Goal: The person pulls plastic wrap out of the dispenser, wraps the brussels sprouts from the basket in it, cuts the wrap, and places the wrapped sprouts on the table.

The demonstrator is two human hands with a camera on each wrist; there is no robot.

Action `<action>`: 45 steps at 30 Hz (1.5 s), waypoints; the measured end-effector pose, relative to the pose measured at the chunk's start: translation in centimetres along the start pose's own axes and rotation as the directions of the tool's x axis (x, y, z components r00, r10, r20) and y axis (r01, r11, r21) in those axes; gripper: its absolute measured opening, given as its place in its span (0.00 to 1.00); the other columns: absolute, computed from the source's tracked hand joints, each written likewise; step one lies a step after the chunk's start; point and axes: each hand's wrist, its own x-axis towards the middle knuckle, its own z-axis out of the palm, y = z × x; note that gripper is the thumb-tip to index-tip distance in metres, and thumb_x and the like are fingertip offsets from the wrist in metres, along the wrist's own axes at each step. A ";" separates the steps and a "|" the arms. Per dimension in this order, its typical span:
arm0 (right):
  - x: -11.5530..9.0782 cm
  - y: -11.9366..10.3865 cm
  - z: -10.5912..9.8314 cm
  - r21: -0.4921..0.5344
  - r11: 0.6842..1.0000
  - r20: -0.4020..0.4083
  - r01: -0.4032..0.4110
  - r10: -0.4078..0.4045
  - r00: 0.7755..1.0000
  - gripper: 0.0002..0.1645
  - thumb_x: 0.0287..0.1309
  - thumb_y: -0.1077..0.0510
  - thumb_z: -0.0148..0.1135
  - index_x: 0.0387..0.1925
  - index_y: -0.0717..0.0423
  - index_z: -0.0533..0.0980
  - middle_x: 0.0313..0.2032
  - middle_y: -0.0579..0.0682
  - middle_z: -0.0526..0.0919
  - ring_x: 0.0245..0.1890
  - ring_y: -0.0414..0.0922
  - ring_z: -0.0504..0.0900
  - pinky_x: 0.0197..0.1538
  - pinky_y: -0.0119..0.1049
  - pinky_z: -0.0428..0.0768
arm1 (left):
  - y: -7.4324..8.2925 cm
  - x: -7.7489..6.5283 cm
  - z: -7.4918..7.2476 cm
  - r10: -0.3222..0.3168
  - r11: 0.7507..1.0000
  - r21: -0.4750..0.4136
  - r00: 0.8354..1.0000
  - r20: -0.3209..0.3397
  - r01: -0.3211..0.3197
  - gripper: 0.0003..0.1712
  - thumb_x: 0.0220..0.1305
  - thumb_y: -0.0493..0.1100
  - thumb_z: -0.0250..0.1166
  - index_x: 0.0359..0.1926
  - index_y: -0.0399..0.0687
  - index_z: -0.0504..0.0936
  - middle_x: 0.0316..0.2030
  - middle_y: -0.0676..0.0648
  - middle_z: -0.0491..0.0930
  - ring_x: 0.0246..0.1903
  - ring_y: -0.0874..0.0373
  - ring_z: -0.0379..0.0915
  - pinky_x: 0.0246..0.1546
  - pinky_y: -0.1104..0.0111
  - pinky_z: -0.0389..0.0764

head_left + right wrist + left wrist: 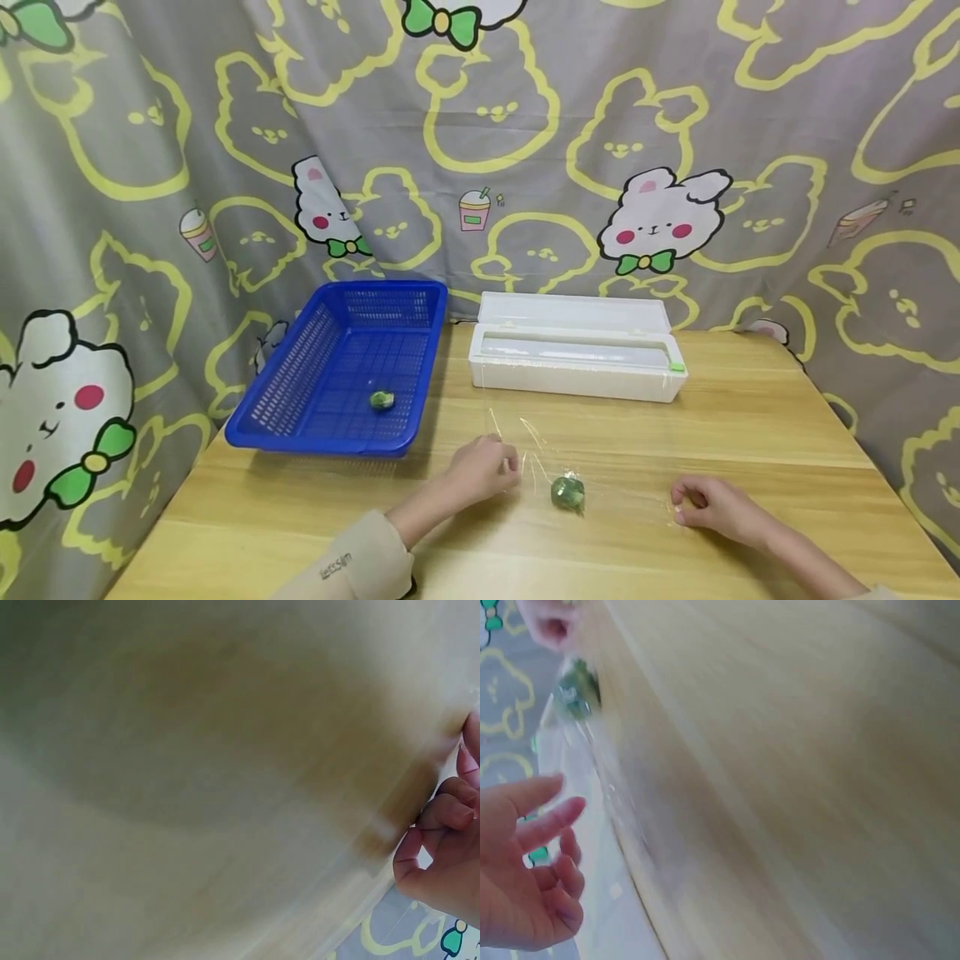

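Observation:
A sheet of clear cling film (534, 435) stretches from the white film dispenser (577, 379) toward the person. On it or under it, which I cannot tell, is a small round green vegetable (567, 493), perhaps a Brussels sprout, between the hands. The left hand (483, 468) is just left of the vegetable; in the left wrist view, its thumb and forefinger (536, 793) stand apart with nothing between them. At the film's near right corner, the right hand (712, 506) pinches the edge between thumb and fingers. The right wrist view shows its curled fingers (450, 814) at the frame's edge.
A blue plastic basket (431, 350) stands at the left with another green vegetable (382, 401) inside. The dispenser's lid (573, 311) is raised, and a green slider (677, 367) sits at its right end. A patterned curtain (525, 167) hangs behind the wooden table (787, 442).

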 end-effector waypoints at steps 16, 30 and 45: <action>0.1 0.1 -0.1 0.035 0.999 0.023 0.013 -0.013 1.000 0.11 0.49 0.54 0.65 0.30 0.52 0.70 0.18 0.39 0.60 0.19 0.31 0.58 0.21 0.30 0.56 | 2.9 2.7 2.4 0.267 0.954 -0.157 0.962 0.053 -0.256 0.13 0.46 0.47 0.71 0.36 0.53 0.80 0.30 0.57 0.78 0.29 0.70 0.69 0.31 0.81 0.68; 0.8 -0.5 -2.3 0.234 0.932 -0.057 0.277 -0.271 0.961 0.07 0.56 0.69 0.55 0.36 0.70 0.75 0.20 0.46 0.69 0.22 0.30 0.65 0.21 0.30 0.67 | 3.2 2.9 2.6 0.194 0.963 -0.209 0.974 0.113 -0.168 0.12 0.44 0.43 0.72 0.33 0.52 0.80 0.27 0.56 0.77 0.28 0.68 0.68 0.31 0.78 0.69; 5.2 -8.4 3.2 -0.026 0.964 -0.022 0.266 -0.267 0.964 0.10 0.51 0.56 0.63 0.34 0.57 0.75 0.22 0.36 0.69 0.21 0.28 0.64 0.23 0.26 0.69 | 3.4 2.8 2.8 0.167 0.955 -0.263 0.982 0.085 -0.140 0.13 0.42 0.41 0.73 0.33 0.50 0.81 0.27 0.54 0.79 0.27 0.68 0.69 0.31 0.79 0.69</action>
